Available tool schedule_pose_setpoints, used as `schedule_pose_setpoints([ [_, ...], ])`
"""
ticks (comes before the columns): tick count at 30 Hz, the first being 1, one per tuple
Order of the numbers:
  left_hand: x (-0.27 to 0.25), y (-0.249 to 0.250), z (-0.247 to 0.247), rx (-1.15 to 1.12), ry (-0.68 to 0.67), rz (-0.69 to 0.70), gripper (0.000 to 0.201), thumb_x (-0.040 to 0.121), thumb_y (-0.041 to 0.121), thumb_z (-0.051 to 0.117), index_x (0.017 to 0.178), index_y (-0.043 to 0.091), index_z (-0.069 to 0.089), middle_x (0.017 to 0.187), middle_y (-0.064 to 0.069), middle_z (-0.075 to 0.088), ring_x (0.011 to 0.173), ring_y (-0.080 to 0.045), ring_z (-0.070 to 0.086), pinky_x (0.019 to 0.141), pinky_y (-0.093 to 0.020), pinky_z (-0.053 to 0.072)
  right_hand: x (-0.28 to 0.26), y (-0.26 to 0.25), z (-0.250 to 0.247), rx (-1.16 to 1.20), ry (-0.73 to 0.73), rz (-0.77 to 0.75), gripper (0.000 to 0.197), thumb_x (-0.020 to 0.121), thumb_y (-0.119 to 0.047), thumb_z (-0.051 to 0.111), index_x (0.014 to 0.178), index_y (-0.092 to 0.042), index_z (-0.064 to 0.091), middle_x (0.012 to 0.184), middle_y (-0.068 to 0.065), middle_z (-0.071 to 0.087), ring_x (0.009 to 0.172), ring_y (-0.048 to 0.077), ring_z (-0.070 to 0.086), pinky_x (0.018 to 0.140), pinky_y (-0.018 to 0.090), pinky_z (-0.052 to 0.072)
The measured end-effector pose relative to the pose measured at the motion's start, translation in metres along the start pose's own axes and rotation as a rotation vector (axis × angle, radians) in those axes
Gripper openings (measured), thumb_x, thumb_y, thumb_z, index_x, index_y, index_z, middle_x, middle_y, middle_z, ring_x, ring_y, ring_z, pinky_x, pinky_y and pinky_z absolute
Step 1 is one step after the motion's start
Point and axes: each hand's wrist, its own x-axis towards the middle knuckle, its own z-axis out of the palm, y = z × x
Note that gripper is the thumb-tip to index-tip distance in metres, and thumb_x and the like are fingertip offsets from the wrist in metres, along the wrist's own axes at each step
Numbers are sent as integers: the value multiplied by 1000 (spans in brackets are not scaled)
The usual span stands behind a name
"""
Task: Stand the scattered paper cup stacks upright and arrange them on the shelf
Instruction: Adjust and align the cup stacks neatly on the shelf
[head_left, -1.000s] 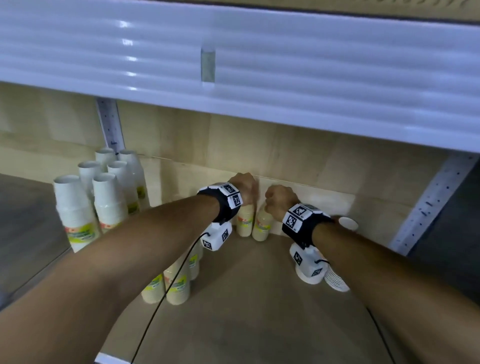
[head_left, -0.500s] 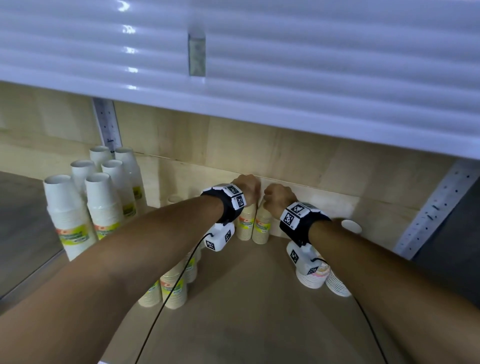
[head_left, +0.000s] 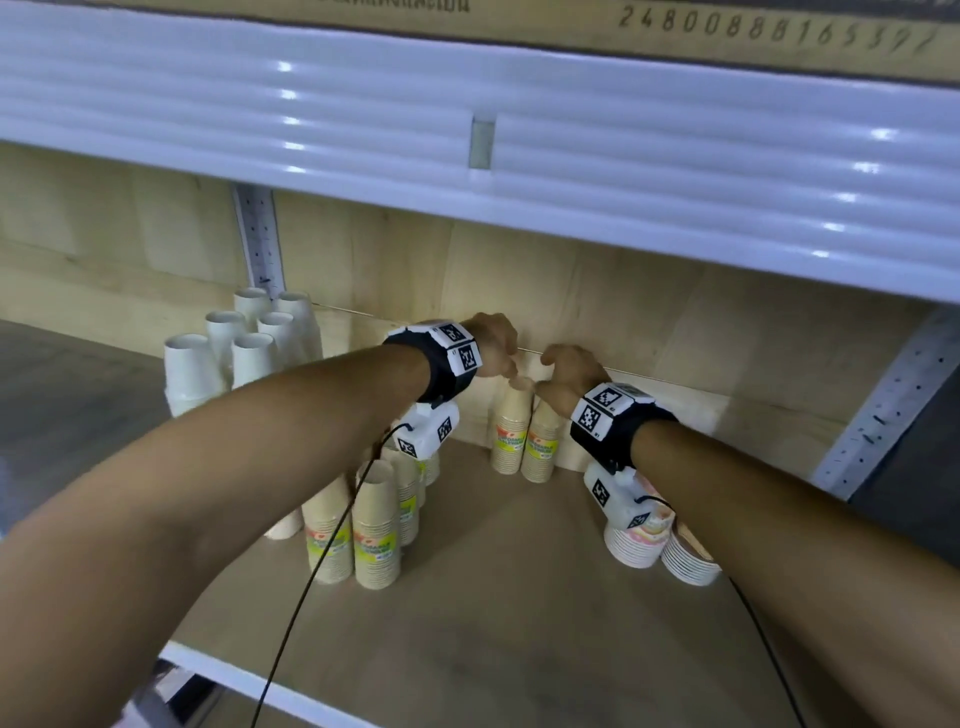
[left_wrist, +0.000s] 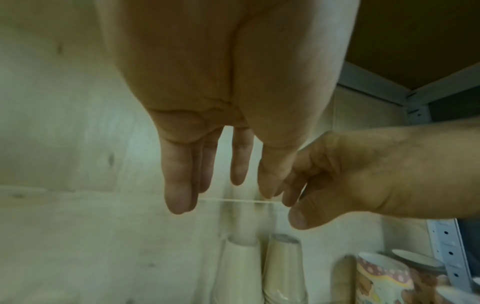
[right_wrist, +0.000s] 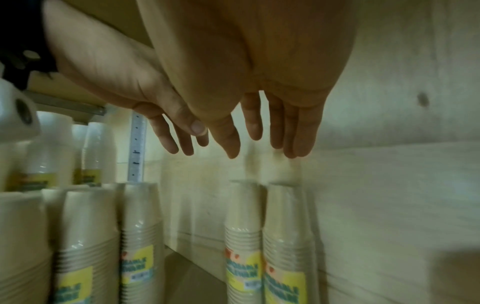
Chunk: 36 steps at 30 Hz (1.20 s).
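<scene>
My left hand (head_left: 493, 340) and right hand (head_left: 569, 371) hang with relaxed fingers, holding nothing, above two light, crushable, film-wrapped tan paper cup stacks (head_left: 524, 431) at the shelf's far wall, best gripped mid-sleeve.

Head view: set high, looking forward and down into the shelf (head_left: 519, 597) bay, both forearms entering from 6 o'clock, upper shelf edge across 12. Moderate range; whole bay visible.

Left wrist view: under the left hand (left_wrist: 221, 102), very close, facing along the fingers toward the back panel (left_wrist: 64, 123); right hand (left_wrist: 363, 174) enters from 3 o'clock.

Right wrist view: under the right hand (right_wrist: 246, 72), very close, facing the back panel, left hand at 10 o'clock.

Shared: all three take in the two tan stacks (head_left: 524, 431) (left_wrist: 259, 271) (right_wrist: 265, 246) at the back panel, at 6 o'clock in both wrist views
</scene>
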Motion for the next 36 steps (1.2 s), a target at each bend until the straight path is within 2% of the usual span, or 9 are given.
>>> schedule_pose_setpoints([
  [4, -30, -7, -30, 86, -37, -16, 41, 94, 28, 62, 128, 4, 61, 116, -9, 60, 94, -21, 56, 67, -27, 47, -10, -29, -4, -19, -27, -63, 37, 85, -26, 66, 120, -15, 60, 127, 9, 57, 112, 26, 58, 86, 28, 47],
  [7, -49, -24, -45, 28, -79, -96, 34, 89, 27, 69, 119, 10, 66, 83, -1, 61, 80, -24, 62, 74, -32, 56, -20, -56, -5, -4, -73, -107, 33, 82, -27, 67, 113, -16, 64, 120, 8, 60, 105, 26, 60, 86, 30, 51],
  [13, -90, -58, -54, 46, -150, -166, 26, 84, 18, 72, 107, 4, 72, 83, -8, 67, 66, -21, 63, 65, -31, 57, -51, -116, -3, 34, -286, -220, 29, 83, -23, 71, 109, -9, 69, 95, 5, 61, 84, 21, 60, 55, 21, 42],
  [19, -123, -79, -35, 173, -226, -241, 12, 85, 10, 66, 95, 4, 71, 62, -1, 66, 64, -19, 59, 39, -12, 42, -83, -159, 23, -101, -419, -298, 27, 76, -31, 75, 93, -11, 68, 95, 8, 68, 75, 21, 64, 51, 23, 46],
  [21, -131, -85, -26, 217, -234, -244, 15, 84, 13, 69, 96, 3, 71, 66, -3, 65, 58, -16, 56, 44, -13, 42, -89, -166, 33, -127, -425, -294, 23, 69, -30, 76, 82, -14, 66, 87, 7, 69, 70, 20, 65, 52, 23, 48],
  [25, -140, -97, -11, 186, -279, -264, 34, 78, 17, 75, 109, 4, 72, 90, -13, 74, 71, -21, 63, 65, -26, 50, -99, -171, 44, -133, -433, -310, 33, 76, -24, 76, 103, -7, 69, 96, 8, 69, 87, 23, 68, 63, 26, 49],
  [30, -148, -105, 3, 239, -245, -242, 18, 76, 10, 70, 94, 14, 71, 68, -3, 55, 55, -15, 46, 47, -17, 34, -100, -172, 50, -113, -453, -315, 36, 73, -21, 81, 102, -2, 72, 97, 11, 69, 80, 21, 62, 56, 23, 44],
  [33, -149, -111, 6, 202, -252, -242, 12, 81, 10, 69, 87, 18, 63, 74, -1, 56, 63, -15, 50, 49, -18, 40, -100, -172, 52, -127, -444, -307, 38, 74, -20, 80, 107, -3, 71, 106, 12, 70, 93, 25, 67, 63, 25, 45],
  [36, -153, -115, 9, 191, -265, -221, 22, 82, 16, 71, 102, 7, 71, 88, -10, 66, 71, -19, 54, 55, -22, 44, -102, -169, 54, -114, -443, -324, 49, 80, -15, 76, 125, -3, 61, 120, 13, 66, 104, 24, 63, 64, 21, 40],
])
